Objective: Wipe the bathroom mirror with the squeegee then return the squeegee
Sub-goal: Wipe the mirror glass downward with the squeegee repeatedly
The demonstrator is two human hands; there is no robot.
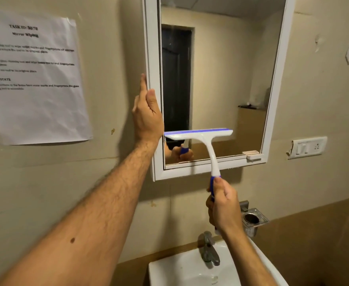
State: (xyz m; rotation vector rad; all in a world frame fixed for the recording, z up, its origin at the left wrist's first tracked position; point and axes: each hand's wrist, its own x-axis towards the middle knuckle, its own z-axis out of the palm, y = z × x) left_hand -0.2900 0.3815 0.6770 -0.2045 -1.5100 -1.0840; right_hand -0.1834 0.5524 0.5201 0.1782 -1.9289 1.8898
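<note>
The white-framed bathroom mirror (227, 69) hangs on the beige wall at the centre. A white squeegee (205, 139) with a blue blade edge and blue grip lies with its blade against the lower left part of the glass. My right hand (223, 205) is closed around the blue end of its handle, below the mirror's bottom frame. My left hand (147, 114) grips the mirror's left frame edge, thumb on the front and fingers behind it.
A white sink (190, 271) with a metal tap (208, 249) sits below. A metal holder (253, 219) is fixed to the wall at the right of my right hand. A switch plate (307, 147) and a taped paper sheet (33, 77) flank the mirror.
</note>
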